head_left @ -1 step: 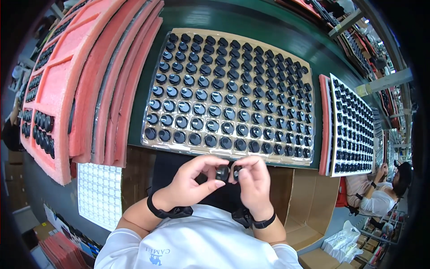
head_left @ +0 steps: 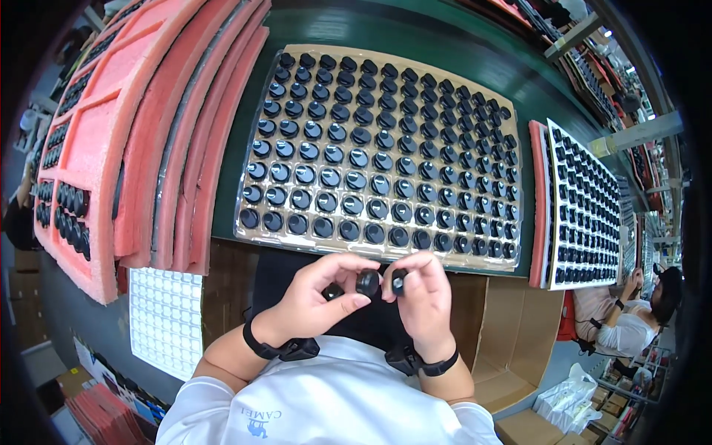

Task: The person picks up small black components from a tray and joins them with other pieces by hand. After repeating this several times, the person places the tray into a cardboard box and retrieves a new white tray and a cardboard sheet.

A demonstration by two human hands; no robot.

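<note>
Left hand point(head_left: 320, 297) has its fingers over part of a round black piece point(head_left: 367, 284), and a second black piece point(head_left: 333, 291) in that palm is mostly buried. Right hand point(head_left: 424, 308) covers a chunk of its own black part point(head_left: 399, 282), so can't tell the full shape. Pink foam stack point(head_left: 96, 133) runs off the top, white shirt point(head_left: 334, 389) gets chopped at the bottom.

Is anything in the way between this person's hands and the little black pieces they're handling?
Nothing visible is. The left hand directly grips a round black piece, and the right hand grips another black piece. The clear plastic tray lies beyond both hands.
</note>
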